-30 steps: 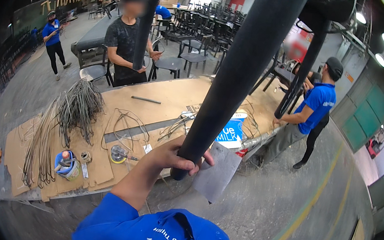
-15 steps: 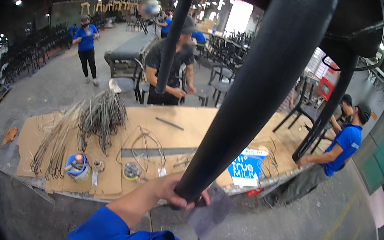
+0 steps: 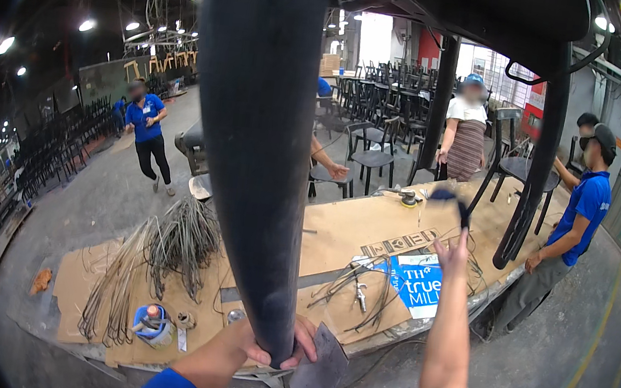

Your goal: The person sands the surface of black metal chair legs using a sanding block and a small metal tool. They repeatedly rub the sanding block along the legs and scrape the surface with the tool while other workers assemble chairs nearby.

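A thick black chair leg (image 3: pixel 258 149) runs down the middle of the view, and my left hand (image 3: pixel 304 342) is wrapped round its lower end. Above, the dark seat underside (image 3: pixel 495 19) shows, with two more legs. A dark grey sheet like sandpaper (image 3: pixel 319 373) sticks out by my left fingers; how it is held is hidden. My right hand (image 3: pixel 454 252) is stretched out over the table, thumb and fingers apart. Dark, motion-blurred cloth (image 3: pixel 449 201) is at its fingertips; it looks loose of any grip.
Cardboard covers the worktable (image 3: pixel 338 221). On it lie bundles of wires (image 3: pixel 180 244), a blue-and-white tub (image 3: pixel 153 326), a blue printed sheet (image 3: pixel 419 289), a metal air gun (image 3: pixel 361 297) and a round sander (image 3: pixel 408 199). A co-worker (image 3: pixel 584 208) stands at the right, others beyond.
My right hand has swung from the bottom edge up and forward over the table with the dark cloth. The chair leg has shifted left in view, still in my left hand.
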